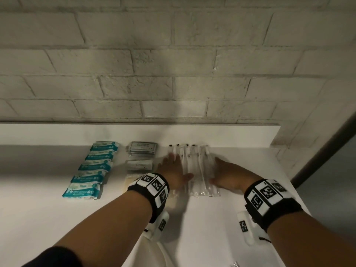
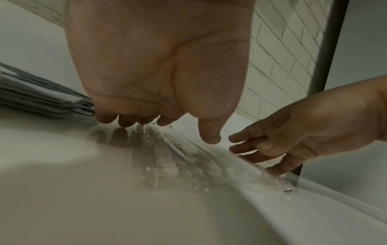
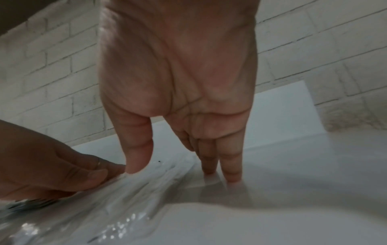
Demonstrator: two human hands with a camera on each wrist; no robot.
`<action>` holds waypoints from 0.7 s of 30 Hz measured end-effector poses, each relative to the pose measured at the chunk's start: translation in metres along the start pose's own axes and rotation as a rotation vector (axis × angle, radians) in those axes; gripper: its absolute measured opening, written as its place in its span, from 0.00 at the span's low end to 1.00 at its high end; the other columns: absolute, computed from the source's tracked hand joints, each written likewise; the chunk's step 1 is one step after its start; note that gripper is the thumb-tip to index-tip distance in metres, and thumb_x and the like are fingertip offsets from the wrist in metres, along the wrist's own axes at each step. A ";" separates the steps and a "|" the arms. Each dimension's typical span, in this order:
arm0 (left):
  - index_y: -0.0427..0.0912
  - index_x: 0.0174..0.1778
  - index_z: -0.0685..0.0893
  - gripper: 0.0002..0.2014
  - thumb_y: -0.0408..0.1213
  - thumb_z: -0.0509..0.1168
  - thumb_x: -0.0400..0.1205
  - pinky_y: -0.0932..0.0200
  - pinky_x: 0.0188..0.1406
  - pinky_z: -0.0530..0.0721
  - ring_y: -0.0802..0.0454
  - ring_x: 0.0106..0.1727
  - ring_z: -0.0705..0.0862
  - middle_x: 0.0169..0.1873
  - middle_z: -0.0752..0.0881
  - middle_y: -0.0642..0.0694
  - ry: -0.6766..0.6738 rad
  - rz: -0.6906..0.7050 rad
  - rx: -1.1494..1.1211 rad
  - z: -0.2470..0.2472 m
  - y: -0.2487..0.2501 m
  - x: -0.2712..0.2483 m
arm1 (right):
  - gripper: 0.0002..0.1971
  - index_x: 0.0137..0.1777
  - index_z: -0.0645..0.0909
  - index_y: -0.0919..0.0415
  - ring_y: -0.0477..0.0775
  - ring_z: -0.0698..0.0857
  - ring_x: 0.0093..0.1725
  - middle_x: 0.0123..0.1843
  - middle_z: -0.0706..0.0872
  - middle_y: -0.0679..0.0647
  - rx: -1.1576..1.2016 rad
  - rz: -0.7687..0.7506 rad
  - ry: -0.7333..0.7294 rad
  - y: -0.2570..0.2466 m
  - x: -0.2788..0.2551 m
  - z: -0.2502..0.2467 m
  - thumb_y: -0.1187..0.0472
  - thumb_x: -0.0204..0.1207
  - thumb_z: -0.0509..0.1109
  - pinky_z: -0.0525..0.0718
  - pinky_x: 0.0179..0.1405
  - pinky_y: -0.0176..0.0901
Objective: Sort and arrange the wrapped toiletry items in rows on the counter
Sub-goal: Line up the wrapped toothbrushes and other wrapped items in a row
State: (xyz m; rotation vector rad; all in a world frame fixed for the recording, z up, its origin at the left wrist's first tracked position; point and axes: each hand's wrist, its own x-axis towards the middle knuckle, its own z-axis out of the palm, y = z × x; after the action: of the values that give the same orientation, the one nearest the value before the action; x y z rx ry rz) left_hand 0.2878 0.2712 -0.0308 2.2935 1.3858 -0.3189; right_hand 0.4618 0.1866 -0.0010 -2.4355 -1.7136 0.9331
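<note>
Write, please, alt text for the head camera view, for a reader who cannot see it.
Both hands, left hand and right hand, lie flat with straight fingers on either side of a row of clear-wrapped toothbrushes on a white counter. To the left lie grey sachets and a column of teal wipe packs.

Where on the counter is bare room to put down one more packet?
Bare counter lies left of the teal wipe packs and in front of them. Another strip runs behind all rows, along the brick wall. It is crowded between the sachets and the wrapped toothbrushes, where both hands press.
</note>
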 end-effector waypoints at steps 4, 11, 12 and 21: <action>0.45 0.85 0.36 0.44 0.60 0.56 0.84 0.41 0.81 0.44 0.39 0.85 0.41 0.83 0.34 0.41 0.083 0.055 -0.052 -0.004 0.006 -0.031 | 0.45 0.86 0.44 0.59 0.56 0.74 0.75 0.81 0.68 0.57 0.184 0.059 0.018 0.006 -0.022 -0.002 0.53 0.78 0.70 0.71 0.67 0.36; 0.53 0.83 0.61 0.26 0.44 0.55 0.87 0.54 0.76 0.67 0.49 0.79 0.68 0.80 0.67 0.49 0.088 0.249 0.112 0.011 -0.001 -0.139 | 0.39 0.85 0.52 0.58 0.49 0.72 0.73 0.82 0.67 0.54 0.245 0.002 -0.045 0.018 -0.087 0.013 0.54 0.79 0.69 0.70 0.63 0.18; 0.54 0.81 0.63 0.25 0.42 0.54 0.86 0.51 0.75 0.70 0.48 0.77 0.71 0.79 0.70 0.50 0.028 0.221 0.223 0.018 -0.007 -0.154 | 0.43 0.85 0.50 0.53 0.50 0.71 0.77 0.83 0.64 0.53 0.193 0.027 -0.065 0.024 -0.100 0.021 0.47 0.76 0.71 0.68 0.75 0.33; 0.48 0.70 0.73 0.23 0.47 0.67 0.80 0.54 0.55 0.74 0.45 0.62 0.76 0.62 0.77 0.46 0.028 0.174 0.410 0.059 -0.023 -0.207 | 0.25 0.69 0.75 0.47 0.51 0.78 0.61 0.64 0.74 0.47 -0.367 -0.304 -0.055 -0.003 -0.191 0.100 0.52 0.72 0.74 0.79 0.56 0.42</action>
State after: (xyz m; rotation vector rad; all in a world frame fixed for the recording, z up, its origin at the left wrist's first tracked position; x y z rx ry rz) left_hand 0.1718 0.0902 -0.0027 2.7374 1.2088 -0.5609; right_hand 0.3694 -0.0080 0.0048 -2.2507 -2.3718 0.7067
